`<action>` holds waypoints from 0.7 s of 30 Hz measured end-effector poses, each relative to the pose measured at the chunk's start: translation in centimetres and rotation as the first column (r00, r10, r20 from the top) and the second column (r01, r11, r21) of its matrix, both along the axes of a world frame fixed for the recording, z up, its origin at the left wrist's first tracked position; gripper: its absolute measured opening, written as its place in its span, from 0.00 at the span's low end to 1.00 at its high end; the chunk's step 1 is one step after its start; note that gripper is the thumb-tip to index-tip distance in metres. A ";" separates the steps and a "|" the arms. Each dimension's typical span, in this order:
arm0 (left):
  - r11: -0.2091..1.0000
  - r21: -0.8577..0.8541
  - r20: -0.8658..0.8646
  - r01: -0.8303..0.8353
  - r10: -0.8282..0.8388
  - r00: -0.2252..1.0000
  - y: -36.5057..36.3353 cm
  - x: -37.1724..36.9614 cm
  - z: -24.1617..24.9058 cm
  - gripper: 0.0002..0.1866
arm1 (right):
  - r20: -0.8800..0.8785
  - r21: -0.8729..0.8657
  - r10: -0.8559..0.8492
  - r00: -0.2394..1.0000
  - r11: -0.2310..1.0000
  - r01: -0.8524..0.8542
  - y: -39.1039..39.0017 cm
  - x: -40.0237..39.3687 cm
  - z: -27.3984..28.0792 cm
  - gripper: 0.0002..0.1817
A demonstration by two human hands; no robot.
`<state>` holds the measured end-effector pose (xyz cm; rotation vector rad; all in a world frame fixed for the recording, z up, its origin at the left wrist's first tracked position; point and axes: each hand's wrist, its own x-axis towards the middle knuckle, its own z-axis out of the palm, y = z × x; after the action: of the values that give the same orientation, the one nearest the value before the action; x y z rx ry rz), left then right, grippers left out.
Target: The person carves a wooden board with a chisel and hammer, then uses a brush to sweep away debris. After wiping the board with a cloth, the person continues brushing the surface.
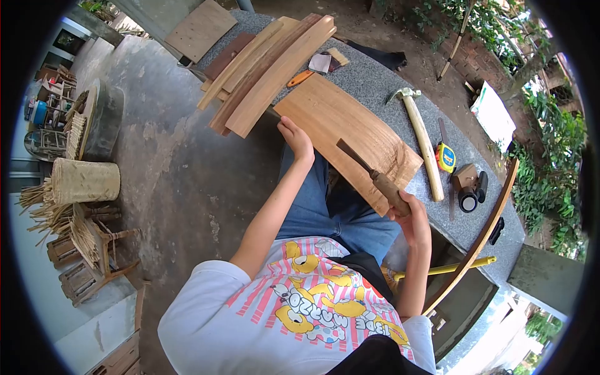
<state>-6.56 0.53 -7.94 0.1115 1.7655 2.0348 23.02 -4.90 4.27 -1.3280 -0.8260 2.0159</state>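
A broad wooden board (340, 125) slants over my lap and the near edge of the stone bench. My left hand (295, 142) grips its left edge, with the fingers partly hidden. In my right hand (414, 220), closed near the board's lower right corner, is the wooden handle of a chisel (356, 155). The flat metal blade points up and left across the board's face. Just past the board's right end lies a claw hammer (424, 140) with a pale wooden handle.
On the granite bench (375, 81) are stacked wooden strips (275, 69), an orange-handled cutter (300, 78), a yellow tape measure (445, 157) and a dark-and-wood tool (467, 187). A long curved wooden strip (481, 240) leans at the right, beside a yellow bar (447, 269).
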 end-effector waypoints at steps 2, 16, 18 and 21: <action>1.000 -0.009 -0.053 -0.029 0.029 0.998 0.2 0.2 0.0 0.27 | -0.011 -0.087 -0.010 1.000 0.996 0.009 0.3 0.2 -0.9 0.21; 0.994 0.088 0.060 0.057 -0.062 0.996 -0.3 1.6 -0.3 0.44 | 0.522 0.390 0.195 0.830 0.811 -0.435 3.6 -2.6 -2.0 0.19; 0.981 0.154 0.133 0.122 -0.142 0.981 -0.5 2.1 -0.3 0.47 | 0.501 0.413 0.204 0.841 0.797 -0.440 4.1 -3.1 -1.5 0.20; 0.973 0.152 0.207 0.173 -0.203 0.957 -0.9 2.3 0.7 0.49 | 0.330 0.190 0.245 0.912 0.929 -0.318 4.4 -3.9 1.0 0.18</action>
<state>-4.31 -0.41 -7.23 0.0863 1.4283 1.9425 19.07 -0.46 5.26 -1.4596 -1.4311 1.8666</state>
